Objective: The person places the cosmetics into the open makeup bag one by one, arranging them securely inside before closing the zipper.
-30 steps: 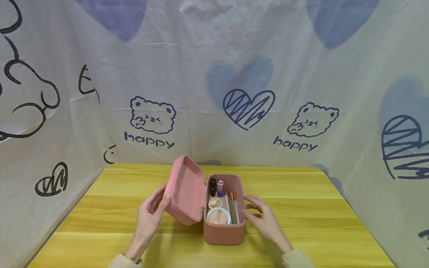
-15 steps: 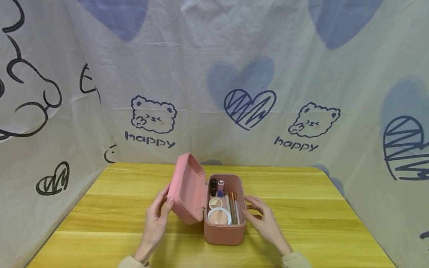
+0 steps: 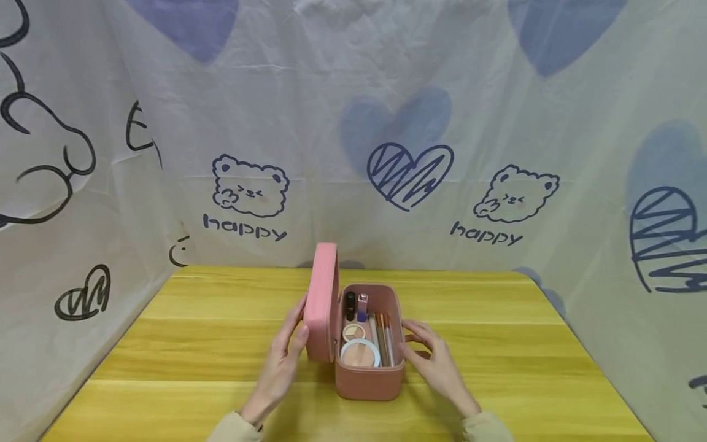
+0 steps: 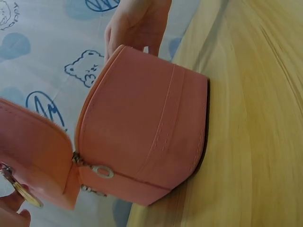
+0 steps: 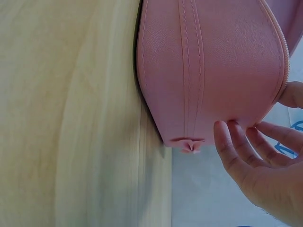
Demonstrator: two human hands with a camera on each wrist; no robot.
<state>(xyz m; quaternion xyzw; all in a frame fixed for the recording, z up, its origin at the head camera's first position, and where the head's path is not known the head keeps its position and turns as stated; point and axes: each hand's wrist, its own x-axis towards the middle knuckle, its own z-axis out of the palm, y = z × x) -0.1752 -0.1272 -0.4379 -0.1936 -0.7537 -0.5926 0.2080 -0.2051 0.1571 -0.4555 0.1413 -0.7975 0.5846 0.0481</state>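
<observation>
A pink zippered cosmetic case (image 3: pixel 369 383) stands on the table with its lid (image 3: pixel 320 307) raised nearly upright on the left. Inside lie a round compact (image 3: pixel 360 353), a smaller three-part palette (image 3: pixel 354 333), a black-capped tube (image 3: pixel 350 306), a purple-and-blue lipstick-like tube (image 3: pixel 362 307) and several slim makeup pencils or brushes (image 3: pixel 381 337). My left hand (image 3: pixel 280 362) holds the lid's outer side, thumb nearer me; its fingertips (image 4: pixel 15 199) show beside a metal pull (image 4: pixel 24 193). My right hand (image 3: pixel 436 362) rests its fingertips on the right wall, fingers slightly bent.
The yellow wood-grain table (image 3: pixel 497 344) extends around the case on both sides. A pale cloth with bears and hearts (image 3: pixel 331 123) hangs behind the table and along its sides. Zipper pulls (image 4: pixel 102 171) dangle at the hinge side.
My left hand has moved right, swinging the lid from a leftward lean to nearly upright. The right hand, the case body and its contents stay in place.
</observation>
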